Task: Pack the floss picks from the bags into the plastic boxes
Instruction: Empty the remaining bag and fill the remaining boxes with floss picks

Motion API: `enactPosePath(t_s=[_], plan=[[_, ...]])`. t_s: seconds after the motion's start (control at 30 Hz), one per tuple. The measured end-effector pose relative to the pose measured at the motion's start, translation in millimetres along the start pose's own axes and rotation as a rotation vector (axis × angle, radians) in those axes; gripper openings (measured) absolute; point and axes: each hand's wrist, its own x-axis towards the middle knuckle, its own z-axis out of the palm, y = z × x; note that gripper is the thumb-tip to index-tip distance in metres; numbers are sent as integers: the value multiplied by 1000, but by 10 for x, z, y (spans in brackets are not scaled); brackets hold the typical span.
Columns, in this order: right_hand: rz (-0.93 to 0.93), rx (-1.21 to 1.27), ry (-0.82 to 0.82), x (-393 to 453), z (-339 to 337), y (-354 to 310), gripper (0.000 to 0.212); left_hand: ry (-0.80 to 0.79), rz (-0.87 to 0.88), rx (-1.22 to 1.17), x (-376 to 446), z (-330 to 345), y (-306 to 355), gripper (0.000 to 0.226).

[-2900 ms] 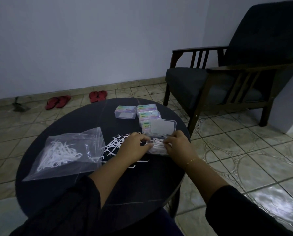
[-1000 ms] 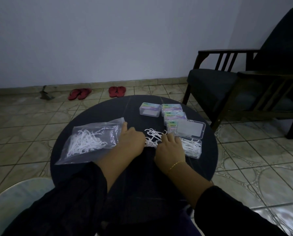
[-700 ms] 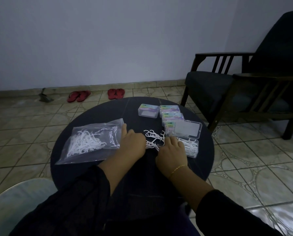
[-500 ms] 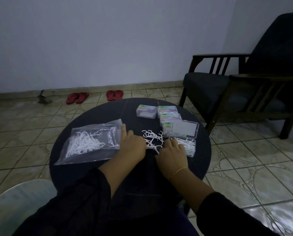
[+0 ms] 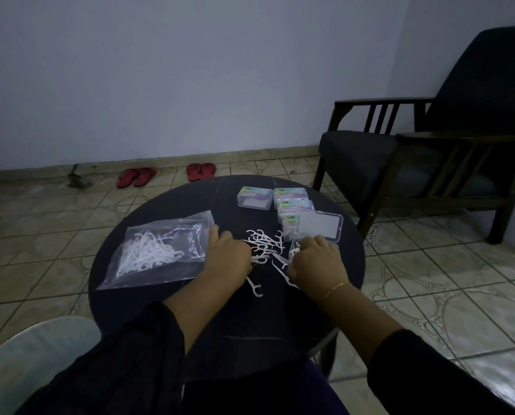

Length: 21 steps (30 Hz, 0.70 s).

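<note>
Since a moment ago our right hand [image 5: 314,262] has slid to the open box [image 5: 319,232]; our left hand [image 5: 227,259] rests, fingers curled, grip unclear, on loose floss picks [image 5: 263,242] strewn on the surface [image 5: 148,298]. Light, springy; we'd pinch handles.

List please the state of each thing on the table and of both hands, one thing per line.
Plastic bag: lying flat, floss picks inside.
Loose floss picks: scattered between the hands.
Open box: lid raised, base mostly hidden by the right hand.
Labelled boxes: lids closed.
Left hand: resting at the pile, grasp unclear.
Right hand: fingers curled at the picks beside the open box.
</note>
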Motion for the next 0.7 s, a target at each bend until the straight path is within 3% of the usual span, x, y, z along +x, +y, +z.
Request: enactPosePath(t_s=[0.2, 0.43, 0.53, 0.7], plan=[[75, 64, -27, 153, -178, 299, 37, 47, -17, -66, 134, -115, -52, 21], [98, -106, -52, 253, -128, 501, 36, 144, 30, -163, 247, -178, -2, 21], [151, -53, -89, 235, -28, 554, 36, 205, 64, -214, 289, -191, 79, 22], [238, 152, 101, 113, 136, 739, 33, 241, 181, -248, 342, -201, 360, 26]])
